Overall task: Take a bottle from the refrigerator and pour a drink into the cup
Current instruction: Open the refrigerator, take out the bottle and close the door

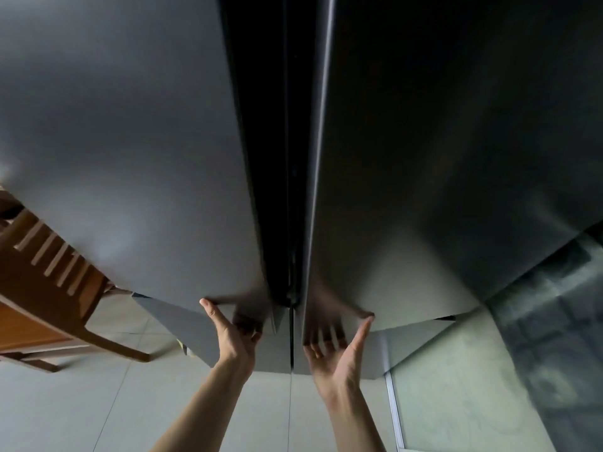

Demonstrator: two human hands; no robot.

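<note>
A dark grey refrigerator fills the view, with a left upper door (146,158) and a right upper door (440,158) split by a dark gap. My left hand (235,334) is at the left door's bottom edge: the thumb lies along the edge and the fingers hook under it near the gap. My right hand (339,357) is palm up at the bottom of the right door, with loosely bent fingers by the door and the thumb tip touching its lower edge. Two lower doors (208,340) sit beneath. No bottle or cup is in view.
A wooden chair (49,288) stands at the left, close to the refrigerator's left side. Pale floor tiles (98,402) spread below. A dark marbled wall panel (548,321) and a light strip along the floor lie at the right.
</note>
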